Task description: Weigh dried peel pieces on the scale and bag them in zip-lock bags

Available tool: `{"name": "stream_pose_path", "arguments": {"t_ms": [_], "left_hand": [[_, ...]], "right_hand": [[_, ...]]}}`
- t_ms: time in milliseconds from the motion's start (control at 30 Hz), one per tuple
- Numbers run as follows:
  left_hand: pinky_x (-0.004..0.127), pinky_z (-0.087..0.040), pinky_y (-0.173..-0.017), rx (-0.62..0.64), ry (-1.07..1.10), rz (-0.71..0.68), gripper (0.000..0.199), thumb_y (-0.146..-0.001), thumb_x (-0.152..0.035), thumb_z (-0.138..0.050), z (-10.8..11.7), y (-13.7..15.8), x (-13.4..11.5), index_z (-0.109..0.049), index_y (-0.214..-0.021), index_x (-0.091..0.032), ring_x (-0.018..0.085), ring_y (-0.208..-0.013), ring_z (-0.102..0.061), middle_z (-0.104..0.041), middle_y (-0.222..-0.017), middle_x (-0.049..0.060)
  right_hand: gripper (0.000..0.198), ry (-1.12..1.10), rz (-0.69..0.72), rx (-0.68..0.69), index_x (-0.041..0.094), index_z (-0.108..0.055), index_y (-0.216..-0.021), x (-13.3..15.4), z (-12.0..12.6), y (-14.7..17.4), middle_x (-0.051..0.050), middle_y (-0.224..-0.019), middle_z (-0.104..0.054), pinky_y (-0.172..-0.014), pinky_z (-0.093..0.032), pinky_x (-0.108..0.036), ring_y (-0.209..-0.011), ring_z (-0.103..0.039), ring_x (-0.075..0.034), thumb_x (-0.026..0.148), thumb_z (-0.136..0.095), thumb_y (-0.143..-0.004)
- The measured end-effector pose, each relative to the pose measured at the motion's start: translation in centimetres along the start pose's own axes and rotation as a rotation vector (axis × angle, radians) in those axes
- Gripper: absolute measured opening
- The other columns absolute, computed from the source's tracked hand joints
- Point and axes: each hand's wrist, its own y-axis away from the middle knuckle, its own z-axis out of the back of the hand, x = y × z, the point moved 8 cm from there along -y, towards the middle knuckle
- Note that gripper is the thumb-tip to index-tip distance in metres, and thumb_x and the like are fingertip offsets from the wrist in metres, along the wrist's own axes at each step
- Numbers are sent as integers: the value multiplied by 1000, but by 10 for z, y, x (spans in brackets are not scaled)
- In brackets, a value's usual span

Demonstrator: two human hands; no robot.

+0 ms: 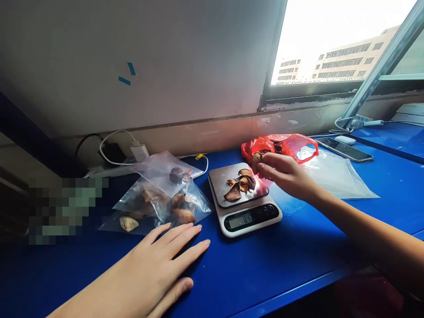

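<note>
Between the fingertips of my right hand (281,174) is a piece of dried brown peel (257,160), held just past the scale's back right corner. A white kitchen scale (221,216) carries several curled brown peel pieces (233,191) on its metal plate; its display (240,220) seems to read 8.4. Behind my right fingers lies a red plastic bag (298,143), its mouth open on more dark pieces. My left hand (168,256) rests flat on the blue table, fingers spread, close to clear bags (159,176) with dried pieces inside.
Flat clear bags (344,176) lie to the right, near a phone (344,149) and a white earbud case (345,140). A white charger (139,152) and cables run along the wall at the back left. The blue table (265,274) has its front edge at lower right.
</note>
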Motion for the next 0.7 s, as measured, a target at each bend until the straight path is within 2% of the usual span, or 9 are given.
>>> {"name": "stream_pose_path", "arguments": {"t_ms": [167, 367, 433, 533, 700], "left_hand": [[33, -54, -104, 14, 48, 30, 52, -105, -45, -47, -1, 1, 4, -36, -156, -45, 23, -132, -59, -55, -153, -6], [38, -53, -107, 33, 36, 28, 55, -104, -44, -49, -3, 4, 3, -34, -156, -46, 25, -136, -57, -50, -156, -6], [37, -52, -108, 36, 54, 41, 56, -103, -43, -51, -4, 5, 4, -34, -156, -46, 25, -137, -56, -49, -157, -6], [36, -51, -110, 38, 76, 56, 58, -102, -42, -54, -4, 5, 4, -34, -156, -47, 25, -138, -55, -49, -158, -7], [37, -53, -108, 23, 53, 32, 55, -104, -43, -50, -3, 3, 2, -33, -156, -47, 25, -137, -56, -50, -157, -7]], "right_hand": [[20, 317, 121, -130, 21, -57, -75, -1, 4, 0, -2, -72, -67, -60, -45, -26, -61, -56, -13, 29, -58, -93], [20, 413, 217, -137, 22, -57, -74, -1, -2, 1, -3, -72, -66, -57, -45, -27, -61, -56, -14, 27, -60, -93], [17, 393, 225, -105, 22, -62, -79, 0, -5, 0, -4, -78, -70, -60, -48, -27, -66, -60, -15, 24, -57, -94], [17, 380, 261, -70, 21, -70, -96, 6, -9, -1, -7, -89, -73, -64, -50, -28, -72, -65, -16, 17, -54, -95], [21, 410, 347, -28, 17, -73, -104, 15, -11, 1, -8, -87, -70, -61, -48, -27, -69, -62, -15, 16, -53, -95]]}}
